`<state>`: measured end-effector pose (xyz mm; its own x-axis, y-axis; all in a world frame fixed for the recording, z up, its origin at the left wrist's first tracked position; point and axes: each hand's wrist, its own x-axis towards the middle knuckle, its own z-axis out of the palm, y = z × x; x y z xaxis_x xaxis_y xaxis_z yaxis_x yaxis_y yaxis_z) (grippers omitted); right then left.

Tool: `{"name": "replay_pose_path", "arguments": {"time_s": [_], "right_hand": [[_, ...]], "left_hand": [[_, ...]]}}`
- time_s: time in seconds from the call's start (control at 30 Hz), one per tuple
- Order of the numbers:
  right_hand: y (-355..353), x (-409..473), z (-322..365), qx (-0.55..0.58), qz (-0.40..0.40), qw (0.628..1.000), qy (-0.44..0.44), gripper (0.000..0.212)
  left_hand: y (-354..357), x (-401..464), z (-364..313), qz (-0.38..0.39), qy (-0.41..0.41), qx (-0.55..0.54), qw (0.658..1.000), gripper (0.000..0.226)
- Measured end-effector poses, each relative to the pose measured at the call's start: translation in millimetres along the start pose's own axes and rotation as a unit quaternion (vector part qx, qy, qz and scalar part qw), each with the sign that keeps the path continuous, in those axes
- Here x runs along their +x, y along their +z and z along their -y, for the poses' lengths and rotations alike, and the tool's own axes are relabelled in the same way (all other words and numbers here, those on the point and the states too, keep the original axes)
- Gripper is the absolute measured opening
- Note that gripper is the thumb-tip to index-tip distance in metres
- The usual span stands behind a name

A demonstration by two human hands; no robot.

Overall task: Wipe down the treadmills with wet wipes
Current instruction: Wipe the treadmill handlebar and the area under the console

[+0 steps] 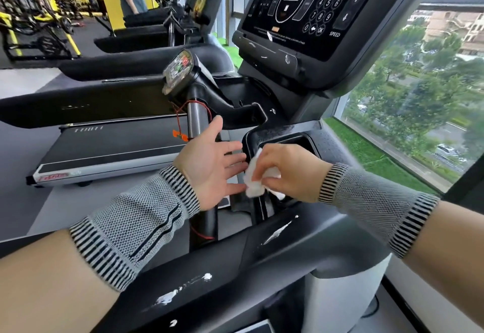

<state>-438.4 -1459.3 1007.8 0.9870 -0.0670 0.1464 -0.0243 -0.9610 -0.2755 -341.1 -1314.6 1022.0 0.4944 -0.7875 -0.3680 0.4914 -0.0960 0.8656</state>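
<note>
Wipe (pixel 255 179) is a crumpled white wad: looks light, limp, damp, best pinched by a bunched edge. No clear long axis, roughly upright. Right hand (pixel 290 172) pinches it with curled fingers, just over the tray (pixel 277 133) rim on the treadmill (pixel 301 241). Left hand (pixel 212 159) palm-up, fingers spread, tips at the wipe.

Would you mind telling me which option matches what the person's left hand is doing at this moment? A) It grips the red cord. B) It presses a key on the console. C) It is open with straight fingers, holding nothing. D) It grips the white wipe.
C: the left hand is spread open with empty palm beside the wet wipe, which the right hand pinches.
</note>
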Motion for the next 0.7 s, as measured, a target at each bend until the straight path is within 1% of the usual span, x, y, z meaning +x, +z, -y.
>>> {"name": "replay_pose_path", "arguments": {"time_s": [0.03, 0.1, 0.2, 0.27, 0.37, 0.43, 0.47, 0.5, 0.53, 0.57, 0.6, 0.63, 0.67, 0.7], "right_hand": [[2, 6, -4, -0.001, -0.031, 1.000, 0.001, 0.020], [4, 18, -11, -0.020, -0.057, 0.998, -0.006, 0.026], [5, 31, -15, -0.049, -0.058, 0.997, -0.005, 0.034], [6, 37, -19, -0.089, -0.045, 0.995, 0.007, 0.035], [6, 41, -30, -0.196, -0.028, 0.976, 0.094, 0.041], [5, 39, -33, -0.235, -0.022, 0.960, 0.150, 0.046], [4, 39, -32, -0.242, -0.024, 0.956, 0.162, 0.046], [4, 39, -31, -0.248, -0.025, 0.954, 0.167, 0.046], [2, 42, -30, -0.259, -0.023, 0.951, 0.168, 0.047], [1, 45, -30, -0.273, -0.017, 0.946, 0.171, 0.050], [-1, 50, -32, -0.285, -0.011, 0.942, 0.176, 0.054], [-4, 56, -35, -0.289, -0.002, 0.939, 0.189, 0.058], [-7, 61, -37, -0.290, 0.008, 0.936, 0.202, 0.061], [-10, 67, -39, -0.289, 0.017, 0.933, 0.215, 0.063]], "left_hand": [[2, 1, -1, -0.003, 0.010, 0.010, 1.000, 0.080], [6, 2, -7, -0.007, 0.027, 0.028, 0.999, 0.080], [6, 13, -21, -0.009, 0.042, 0.028, 0.999, 0.082], [5, 21, -27, -0.012, 0.041, 0.030, 0.999, 0.082], [9, 32, -31, -0.017, 0.035, 0.039, 0.998, 0.083], [11, 39, -32, -0.019, 0.038, 0.040, 0.998, 0.081], [12, 41, -32, -0.016, 0.048, 0.042, 0.998, 0.076], [14, 42, -32, -0.014, 0.065, 0.054, 0.996, 0.067], [16, 42, -33, -0.025, 0.102, 0.109, 0.989, 0.050], [18, 43, -35, -0.050, 0.161, 0.232, 0.958, 0.033], [18, 45, -39, -0.082, 0.233, 0.406, 0.880, 0.025], [17, 50, -43, -0.100, 0.301, 0.572, 0.757, 0.028], [15, 54, -49, -0.104, 0.337, 0.688, 0.634, 0.035], [11, 59, -56, -0.110, 0.343, 0.752, 0.552, 0.041]]}}
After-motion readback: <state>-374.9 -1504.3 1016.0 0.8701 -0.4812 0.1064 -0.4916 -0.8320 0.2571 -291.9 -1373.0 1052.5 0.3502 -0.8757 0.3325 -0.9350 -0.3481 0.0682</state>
